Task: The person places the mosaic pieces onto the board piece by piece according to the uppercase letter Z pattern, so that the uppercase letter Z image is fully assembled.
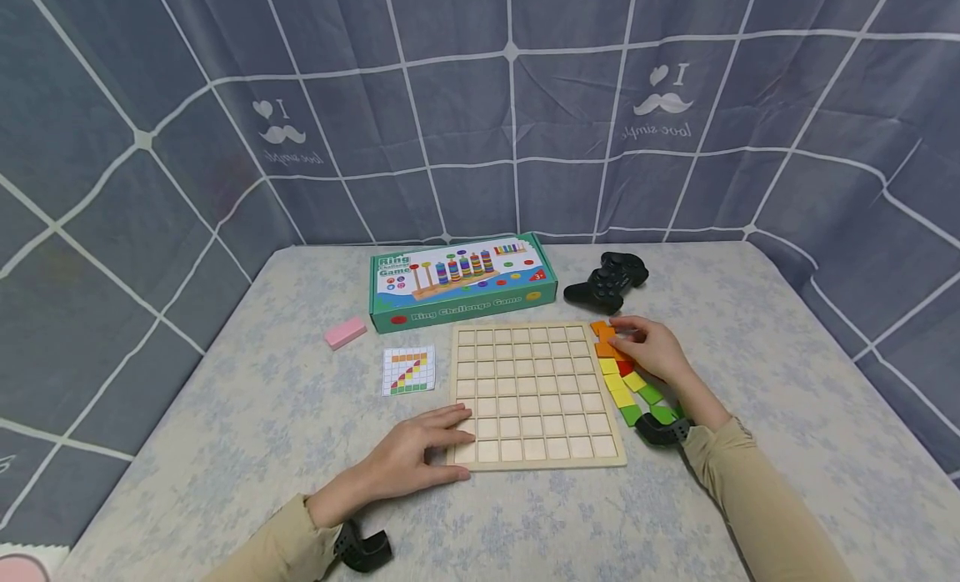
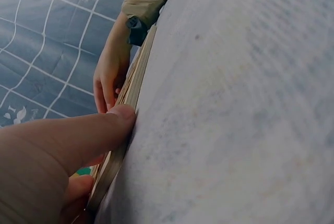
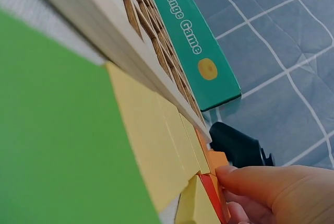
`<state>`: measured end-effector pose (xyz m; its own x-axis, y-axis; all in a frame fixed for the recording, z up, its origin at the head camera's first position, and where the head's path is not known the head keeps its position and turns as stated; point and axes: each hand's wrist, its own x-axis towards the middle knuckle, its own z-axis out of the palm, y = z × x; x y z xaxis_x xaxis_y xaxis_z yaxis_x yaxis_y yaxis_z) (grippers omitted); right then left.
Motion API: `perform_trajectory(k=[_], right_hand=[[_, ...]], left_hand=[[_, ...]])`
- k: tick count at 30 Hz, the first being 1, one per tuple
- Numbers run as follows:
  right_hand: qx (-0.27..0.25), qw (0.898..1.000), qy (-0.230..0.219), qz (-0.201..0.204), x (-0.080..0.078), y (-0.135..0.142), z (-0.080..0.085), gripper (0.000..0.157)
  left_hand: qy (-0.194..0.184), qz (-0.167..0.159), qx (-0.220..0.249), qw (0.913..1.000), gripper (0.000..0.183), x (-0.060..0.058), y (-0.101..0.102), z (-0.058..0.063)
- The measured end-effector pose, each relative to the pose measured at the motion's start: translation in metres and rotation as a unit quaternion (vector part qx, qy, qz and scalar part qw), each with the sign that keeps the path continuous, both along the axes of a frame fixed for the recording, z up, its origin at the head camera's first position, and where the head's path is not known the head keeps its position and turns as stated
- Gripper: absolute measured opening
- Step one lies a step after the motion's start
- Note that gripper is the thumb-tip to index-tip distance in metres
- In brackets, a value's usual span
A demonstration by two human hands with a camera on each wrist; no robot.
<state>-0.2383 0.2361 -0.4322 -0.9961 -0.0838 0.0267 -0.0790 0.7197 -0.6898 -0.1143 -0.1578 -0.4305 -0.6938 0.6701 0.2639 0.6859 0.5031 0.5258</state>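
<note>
A wooden grid board (image 1: 536, 407) with square recesses lies on the table. My left hand (image 1: 412, 453) rests at its lower left corner, fingers reaching over the left edge; in the left wrist view the thumb (image 2: 99, 135) presses the board's side. Just past the board's right edge, my right hand (image 1: 651, 348) pinches an orange tile (image 1: 606, 335) between thumb and fingers. Around it lie more orange tiles, red tiles (image 1: 626, 368), yellow tiles (image 1: 622, 396) and green tiles (image 1: 649, 393). The right wrist view shows the thumb (image 3: 245, 179) against the orange.
Left of the board lies a pattern card (image 1: 408, 371) with a coloured figure, and beyond it a pink block (image 1: 346, 333). A green Ring Challenge Game box (image 1: 463, 282) stands behind the board. A black game controller (image 1: 607, 282) lies at the back right.
</note>
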Motion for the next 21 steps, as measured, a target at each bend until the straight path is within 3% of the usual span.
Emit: perform_trajectory(k=[12,16,21], right_hand=[[-0.028,0.999,0.022,-0.006,0.001,-0.002,0.0,0.029],[-0.046,0.999,0.026,0.011,0.004,-0.006,0.008,0.029],[-0.071,0.997,-0.004,0.039,0.008,-0.021,0.026,0.032]], left_hand=[[0.012,-0.01,0.036,0.9992,0.046,-0.003,0.0,-0.004],[-0.015,-0.005,0.027,0.9995,0.055,-0.003,0.0,-0.005],[-0.029,-0.004,0.006,0.9995,0.061,-0.002,-0.001,-0.004]])
